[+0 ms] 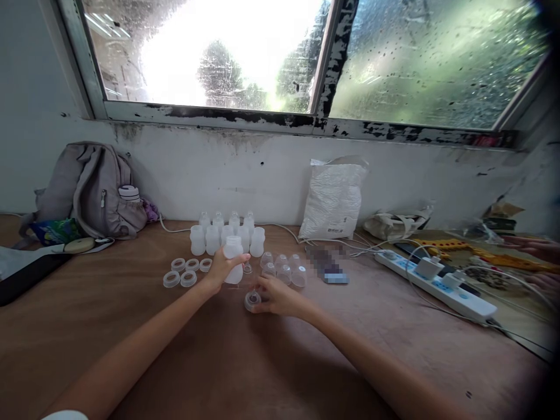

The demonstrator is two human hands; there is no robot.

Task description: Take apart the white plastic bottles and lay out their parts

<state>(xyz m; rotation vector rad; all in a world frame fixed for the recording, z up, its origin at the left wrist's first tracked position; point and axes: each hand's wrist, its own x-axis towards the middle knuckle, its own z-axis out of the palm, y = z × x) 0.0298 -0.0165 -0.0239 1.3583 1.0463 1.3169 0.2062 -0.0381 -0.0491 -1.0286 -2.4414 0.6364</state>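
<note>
My left hand [222, 269] is wrapped round a translucent white baby bottle [234, 247], held upright with its top uncovered. Low over the table, my right hand [275, 296] grips a collar ring with a clear nipple [252, 301] in it. Behind the hands, several more white bottles [198, 240] stand in rows, the rear ones topped with clear domes. Loose collar rings [188, 278] lie to the left of my left hand. Clear dome caps [299, 276] are grouped just behind my right hand. A small clear nipple [247, 268] sits between the hands, partly hidden.
A grey backpack [94, 189] leans on the wall at left. At the back stands a white padded bag [335, 198]. A power strip [437, 286] with plugs and cables crosses the right side. Another person's hand [536, 251] shows at the right edge, near yellow pieces [450, 246].
</note>
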